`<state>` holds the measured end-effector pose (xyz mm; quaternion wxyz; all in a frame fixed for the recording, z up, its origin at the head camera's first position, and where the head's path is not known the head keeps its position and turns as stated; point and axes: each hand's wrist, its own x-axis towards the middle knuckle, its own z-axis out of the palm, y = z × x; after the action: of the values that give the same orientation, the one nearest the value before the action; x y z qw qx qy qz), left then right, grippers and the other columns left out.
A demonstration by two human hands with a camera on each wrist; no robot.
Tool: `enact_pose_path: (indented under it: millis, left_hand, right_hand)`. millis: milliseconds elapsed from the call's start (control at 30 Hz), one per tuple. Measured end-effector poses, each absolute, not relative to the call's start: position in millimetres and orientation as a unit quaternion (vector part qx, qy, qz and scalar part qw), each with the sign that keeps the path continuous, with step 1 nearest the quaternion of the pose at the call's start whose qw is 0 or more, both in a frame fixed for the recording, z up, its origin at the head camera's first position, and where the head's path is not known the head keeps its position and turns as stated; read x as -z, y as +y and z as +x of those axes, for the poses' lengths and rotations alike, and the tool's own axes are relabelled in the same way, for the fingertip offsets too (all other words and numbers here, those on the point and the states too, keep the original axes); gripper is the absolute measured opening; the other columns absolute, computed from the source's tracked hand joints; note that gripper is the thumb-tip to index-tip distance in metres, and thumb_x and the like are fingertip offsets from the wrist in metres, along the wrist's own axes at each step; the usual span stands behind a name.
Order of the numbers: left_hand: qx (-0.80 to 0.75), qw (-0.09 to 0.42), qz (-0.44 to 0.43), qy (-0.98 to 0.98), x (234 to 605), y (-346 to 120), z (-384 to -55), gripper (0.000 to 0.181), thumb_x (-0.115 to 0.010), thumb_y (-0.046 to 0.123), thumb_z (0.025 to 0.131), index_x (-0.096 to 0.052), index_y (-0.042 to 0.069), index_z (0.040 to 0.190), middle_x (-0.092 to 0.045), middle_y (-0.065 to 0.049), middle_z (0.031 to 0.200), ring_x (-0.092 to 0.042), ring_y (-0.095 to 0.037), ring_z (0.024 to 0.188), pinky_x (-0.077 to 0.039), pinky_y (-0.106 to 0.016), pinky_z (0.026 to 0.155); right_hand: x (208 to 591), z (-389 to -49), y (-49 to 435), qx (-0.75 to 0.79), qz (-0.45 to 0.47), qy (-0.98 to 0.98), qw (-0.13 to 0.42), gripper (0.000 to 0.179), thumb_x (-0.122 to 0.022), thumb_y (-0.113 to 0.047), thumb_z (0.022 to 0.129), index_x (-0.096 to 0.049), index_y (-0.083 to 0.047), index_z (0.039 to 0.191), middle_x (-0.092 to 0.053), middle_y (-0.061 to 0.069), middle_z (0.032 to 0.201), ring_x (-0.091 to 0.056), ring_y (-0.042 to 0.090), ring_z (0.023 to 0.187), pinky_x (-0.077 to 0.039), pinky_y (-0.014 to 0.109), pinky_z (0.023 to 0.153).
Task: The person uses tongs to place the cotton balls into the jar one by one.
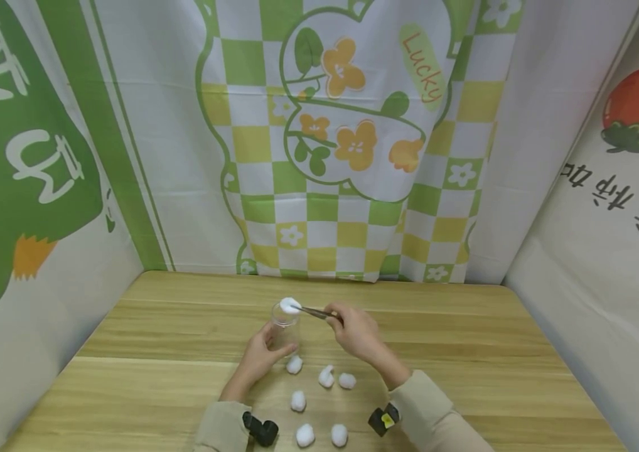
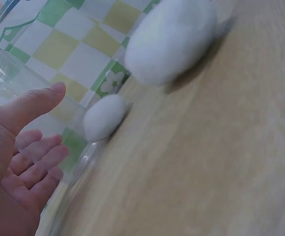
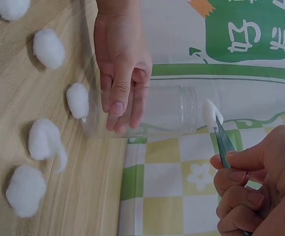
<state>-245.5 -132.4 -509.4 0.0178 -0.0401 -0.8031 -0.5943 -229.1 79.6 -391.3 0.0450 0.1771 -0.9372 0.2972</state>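
A clear jar [image 3: 157,110] stands upright and uncapped on the table, and nothing shows inside it. My left hand [image 1: 258,356] holds the jar low down, thumb on one side and fingers round the other. In my right hand [image 1: 355,331] I grip metal tweezers [image 3: 223,142] near their middle. Their tips pinch a white cotton ball [image 1: 290,306] right over the jar's mouth. Another cotton ball [image 3: 78,100] lies at the foot of the jar, close to the left hand [image 2: 29,162].
Several more cotton balls lie on the wooden table [image 1: 184,339], among them a wispy one [image 1: 326,376] and one at the near edge of view [image 1: 339,434]. A patterned curtain [image 1: 353,238] hangs behind the table. Black cameras [image 1: 262,429] sit at both wrists.
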Motion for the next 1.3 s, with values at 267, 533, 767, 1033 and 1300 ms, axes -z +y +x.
enact_pose_path:
  millis: [267, 533, 767, 1033, 1300]
  left_hand:
    - [0.595, 0.02, -0.037, -0.803, 509, -132, -244, 0.067, -0.078, 0.019, 0.081, -0.047, 0.001, 0.138, -0.05, -0.025, 0.143, -0.045, -0.041, 0.136, -0.037, -0.052, 0.116]
    - [0.593, 0.019, -0.04, -0.804, 510, -132, -245, 0.067, -0.078, 0.02, 0.081, -0.047, 0.0, 0.137, -0.05, -0.026, 0.142, -0.045, -0.041, 0.135, -0.036, -0.053, 0.116]
    - [0.593, 0.017, -0.039, -0.804, 511, -132, -245, 0.065, -0.076, 0.018, 0.082, -0.046, 0.001, 0.138, -0.05, -0.025, 0.142, -0.046, -0.042, 0.135, -0.037, -0.055, 0.115]
    - [0.592, 0.023, -0.038, -0.804, 510, -132, -244, 0.064, -0.076, 0.017, 0.082, -0.047, 0.0, 0.137, -0.05, -0.026, 0.142, -0.046, -0.042, 0.135, -0.038, -0.054, 0.114]
    - [0.594, 0.023, -0.038, -0.804, 508, -131, -242, 0.061, -0.075, 0.015, 0.083, -0.049, 0.0, 0.136, -0.05, -0.026, 0.142, -0.047, -0.041, 0.134, -0.04, -0.053, 0.113]
  right_hand:
    - [395, -230, 78, -0.301, 0.186, -0.934, 0.045, 0.016, -0.057, -0.016, 0.096, -0.067, -0.011, 0.107, -0.058, 0.0, 0.064, -0.039, 0.007, 0.049, -0.025, 0.017, 0.042]
    - [396, -231, 78, -0.306, 0.188, -0.933, 0.039, 0.018, -0.059, -0.015, 0.095, -0.067, -0.007, 0.108, -0.058, 0.001, 0.063, -0.038, 0.007, 0.048, -0.024, 0.016, 0.041]
    - [396, -230, 79, -0.299, 0.195, -0.934, 0.034, 0.019, -0.059, -0.015, 0.095, -0.067, -0.005, 0.109, -0.058, 0.001, 0.062, -0.037, 0.006, 0.048, -0.023, 0.016, 0.042]
    - [397, -227, 83, -0.303, 0.205, -0.929, 0.046, 0.018, -0.06, -0.011, 0.093, -0.067, -0.003, 0.107, -0.055, 0.001, 0.06, -0.035, 0.007, 0.049, -0.022, 0.016, 0.044]
    - [400, -223, 90, -0.323, 0.203, -0.924, 0.036, 0.018, -0.06, -0.009, 0.093, -0.067, -0.003, 0.107, -0.054, 0.0, 0.059, -0.038, 0.006, 0.048, -0.025, 0.016, 0.042]
